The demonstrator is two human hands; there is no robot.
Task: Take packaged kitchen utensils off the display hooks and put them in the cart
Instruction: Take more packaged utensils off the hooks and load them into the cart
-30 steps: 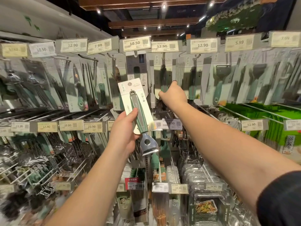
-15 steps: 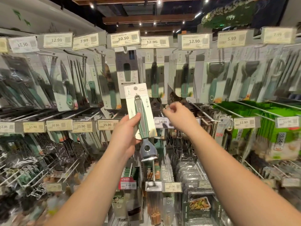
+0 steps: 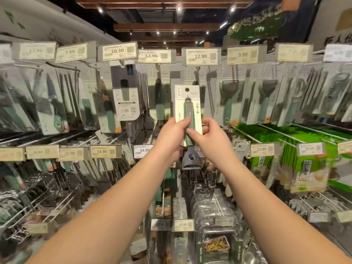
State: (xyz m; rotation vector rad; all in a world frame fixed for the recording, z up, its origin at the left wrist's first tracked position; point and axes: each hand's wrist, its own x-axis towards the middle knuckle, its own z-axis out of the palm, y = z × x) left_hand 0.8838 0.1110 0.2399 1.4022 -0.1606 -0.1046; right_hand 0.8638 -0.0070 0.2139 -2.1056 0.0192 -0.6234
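A: Starting at the left, what fills the display?

B: Rows of carded utensils hang from wire hooks, blurred at the edge, under a rail of price tags; the tag reading 10.50 sits above a grey-backed pack. A lower rail carries the tag 15.90.

A: Where is the task's thing?

B: At centre. The packaged peeler is held up in front of the hooks, clear of them. Its long axis is upright, nearly vertical: the card's hang hole points up, the green handle runs down, and the grey metal head points down below the card.

A: How do the 2 hands lie?

B: The left hand grips the card's left edge, fingers curled round it, thumb on the front. The right hand pinches the handle's lower part from the right, thumb on the front and fingers curled beside the card's edge.

A: And to the right, and the room?

B: More carded peelers under the tag 5.99, then green packets on long hooks. Overhead, dark wooden beams and small spotlights.
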